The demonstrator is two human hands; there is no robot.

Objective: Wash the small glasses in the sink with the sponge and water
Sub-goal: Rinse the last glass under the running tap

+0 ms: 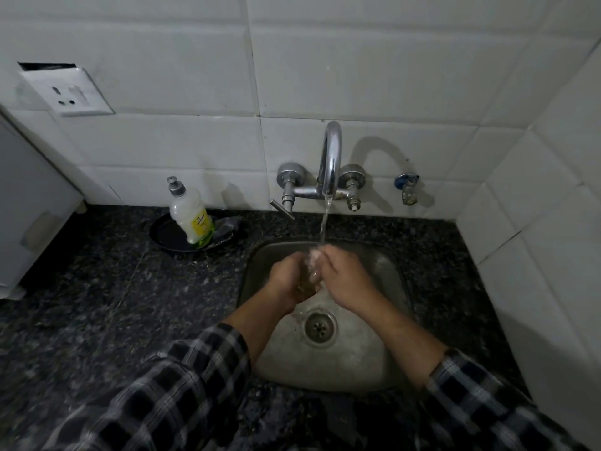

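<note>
A small clear glass (310, 271) is held between both hands over the steel sink (383, 359), under the running stream of water (323, 222) from the tap (331, 157). My left hand (287, 276) grips the glass from the left with curled fingers. My right hand (346, 278) curls around its right side and top, where foam or splashing water shows. Most of the glass is hidden by my fingers. I see no sponge.
A dish soap bottle (192, 219) stands on a black dish (166, 234) on the dark granite counter (113, 304), left of the sink. The drain (319, 326) lies below my hands. A wall socket (70, 92) sits upper left; a small valve (407, 188) is right of the tap.
</note>
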